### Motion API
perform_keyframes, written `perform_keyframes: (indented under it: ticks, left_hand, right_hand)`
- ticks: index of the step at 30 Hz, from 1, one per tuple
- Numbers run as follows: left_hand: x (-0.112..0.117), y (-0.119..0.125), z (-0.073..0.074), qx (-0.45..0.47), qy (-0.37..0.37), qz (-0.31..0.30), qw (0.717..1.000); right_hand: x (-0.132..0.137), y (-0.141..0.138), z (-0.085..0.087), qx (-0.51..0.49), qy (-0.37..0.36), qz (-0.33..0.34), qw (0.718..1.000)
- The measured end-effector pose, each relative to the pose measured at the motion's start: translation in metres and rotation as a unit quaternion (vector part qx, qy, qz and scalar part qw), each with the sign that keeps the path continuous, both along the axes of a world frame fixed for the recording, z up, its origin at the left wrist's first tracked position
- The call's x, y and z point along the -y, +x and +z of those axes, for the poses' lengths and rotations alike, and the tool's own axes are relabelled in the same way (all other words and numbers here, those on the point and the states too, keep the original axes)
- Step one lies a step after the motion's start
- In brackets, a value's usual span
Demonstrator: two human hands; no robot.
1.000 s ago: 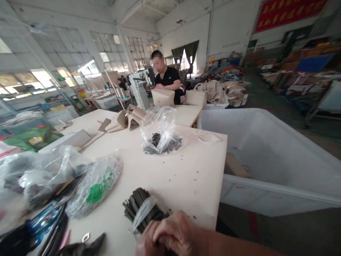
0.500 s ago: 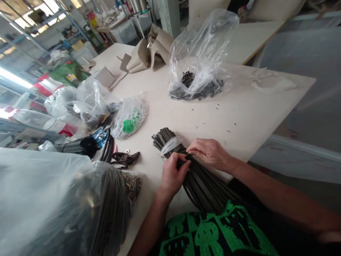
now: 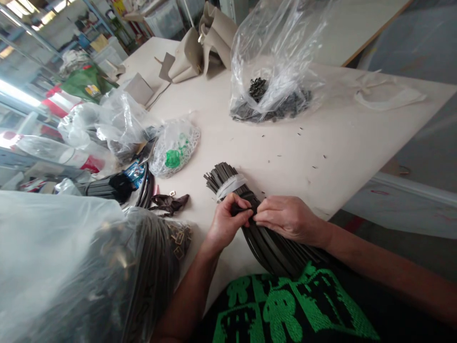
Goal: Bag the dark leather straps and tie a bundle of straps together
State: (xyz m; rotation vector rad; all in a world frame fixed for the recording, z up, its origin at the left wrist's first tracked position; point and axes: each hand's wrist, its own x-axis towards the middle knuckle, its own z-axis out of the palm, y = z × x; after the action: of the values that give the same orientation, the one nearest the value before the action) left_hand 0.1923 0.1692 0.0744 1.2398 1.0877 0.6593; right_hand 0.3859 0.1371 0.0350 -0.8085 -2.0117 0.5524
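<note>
A thick bundle of dark grey straps [image 3: 271,245] lies on the table, its far end wrapped by a white band [image 3: 231,186]. Over this bundle my left hand [image 3: 228,221] is closed, thumb and forefinger pinching a dark strap. Fingertip to fingertip with it, my right hand [image 3: 291,219] is also closed in a pinch at the strap's end. Whatever sits between the right fingertips is too small and covered to make out. Beyond the hands stands a clear plastic bag [image 3: 282,57] with small dark metal rings [image 3: 257,88] in it.
Tiny dark bits [image 3: 314,166] are scattered on the pale table [image 3: 221,138]. Left of the bundle are a large bag of straps with buckles [image 3: 150,267], a dark cloth scrap [image 3: 171,204] and a bag with green pieces [image 3: 174,150]. Beige leather pieces [image 3: 189,57] stand farther back.
The view has shifted slightly, so the bags sit higher. My right hand has come lower beside the left fingertips, and both hands are still pinching over the bundle.
</note>
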Motion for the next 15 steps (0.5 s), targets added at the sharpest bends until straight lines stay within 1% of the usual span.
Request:
perform_keyframes:
  ticks: [2,4,6,8,11,13,15]
  left_hand:
    - [0.001,0.001,-0.001,-0.005,0.002,0.010,1.000]
    - [0.002,0.002,-0.002,-0.012,0.003,0.010,1.000]
    - [0.002,0.003,-0.003,-0.024,0.010,0.004,1.000]
    - [0.003,0.002,-0.004,-0.044,0.032,0.004,0.998]
    - [0.005,0.000,-0.004,-0.079,0.082,0.009,0.993]
    - [0.007,-0.001,-0.003,-0.101,0.116,0.006,0.988]
    - [0.009,0.000,-0.003,-0.140,0.170,0.005,0.975]
  right_hand:
    - [0.000,-0.002,-0.003,-0.044,-0.049,0.010,0.998]
    - [-0.003,-0.005,-0.006,-0.091,-0.115,-0.019,0.989]
    - [-0.006,-0.006,-0.009,-0.099,-0.166,-0.052,0.980]
    - [-0.011,-0.006,-0.011,-0.081,-0.195,-0.046,0.976]
    - [-0.019,-0.005,-0.009,-0.066,-0.203,-0.016,0.977]
    - [-0.022,-0.007,-0.006,-0.056,-0.183,-0.008,0.982]
    - [-0.024,-0.009,-0.005,-0.045,-0.154,-0.010,0.987]
